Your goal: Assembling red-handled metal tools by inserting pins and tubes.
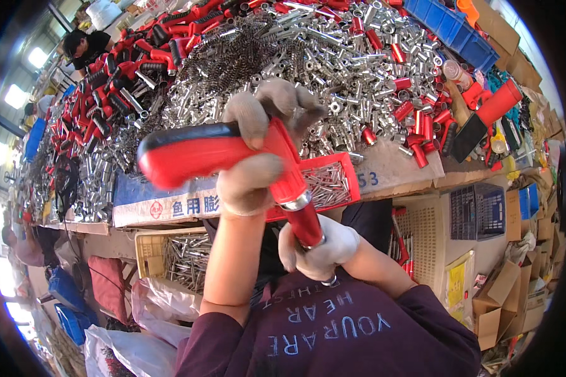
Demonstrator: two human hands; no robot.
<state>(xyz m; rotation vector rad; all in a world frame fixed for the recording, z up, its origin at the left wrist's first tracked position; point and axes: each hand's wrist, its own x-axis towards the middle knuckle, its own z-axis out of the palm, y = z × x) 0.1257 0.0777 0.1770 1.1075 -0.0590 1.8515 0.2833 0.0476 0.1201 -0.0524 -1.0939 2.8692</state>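
Observation:
In front of my chest is a red gun-shaped hand tool [195, 157] with a black-backed grip that points left. My left hand [248, 182], in a pale work glove, is closed round its red body, thumb on the near side and fingers over the far side. A dark red metal barrel [305, 223] with silver collars slants down from the body. Around the barrel's lower part, my gloved right hand [327, 251] is closed. Just behind the tool, a red tray [352, 176] of small metal pins sits at the bench edge, partly hidden by the tool.
Heaped across the bench are silver metal sleeves [339, 75], dark springs [233, 56] and red-and-black grips [116, 81]. Blue bins [453, 31] stand far right. Below the bench are a yellow crate [149, 254] of metal rods and a dark crate [478, 210]. Another person [85, 47] is far left.

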